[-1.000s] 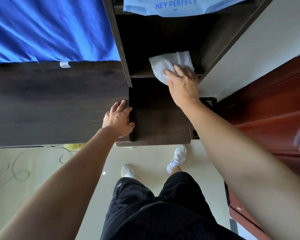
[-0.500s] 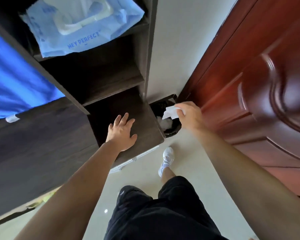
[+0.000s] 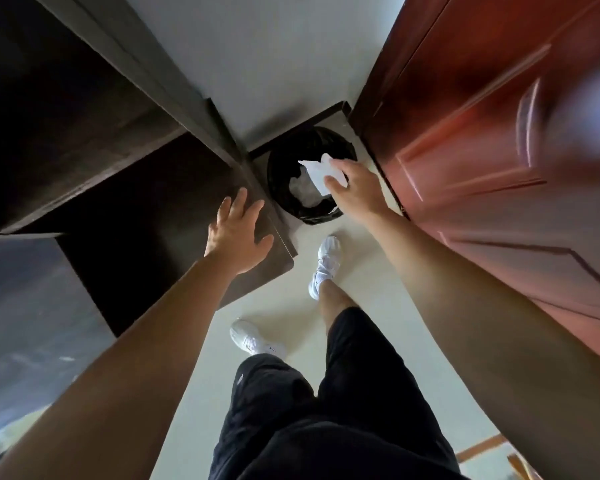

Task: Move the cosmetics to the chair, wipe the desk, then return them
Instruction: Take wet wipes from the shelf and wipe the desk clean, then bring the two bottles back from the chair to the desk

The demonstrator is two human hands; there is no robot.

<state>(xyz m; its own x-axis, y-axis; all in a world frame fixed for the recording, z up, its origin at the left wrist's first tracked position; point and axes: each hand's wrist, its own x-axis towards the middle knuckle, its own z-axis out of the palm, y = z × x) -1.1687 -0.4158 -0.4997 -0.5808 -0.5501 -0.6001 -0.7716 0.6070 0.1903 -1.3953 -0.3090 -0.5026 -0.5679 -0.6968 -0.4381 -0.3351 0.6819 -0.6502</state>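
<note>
My right hand (image 3: 355, 190) pinches a white wipe (image 3: 318, 173) and holds it over the mouth of a round black-lined waste bin (image 3: 279, 188) on the floor. Crumpled white paper lies inside the bin. My left hand (image 3: 236, 233) rests flat, fingers spread, on the right end of the dark wooden desk (image 3: 146, 209). No cosmetics are in view.
The bin stands in the corner between the desk's side panel (image 3: 187, 95), the pale wall (image 3: 274, 57) and a red-brown wooden door (image 3: 482, 150) on the right. My legs and white shoes (image 3: 326, 265) stand on the light floor below.
My right hand has carried the wipe from the desk shelf across to above the bin. The view has swung right and down. My left hand has stayed on the desk.
</note>
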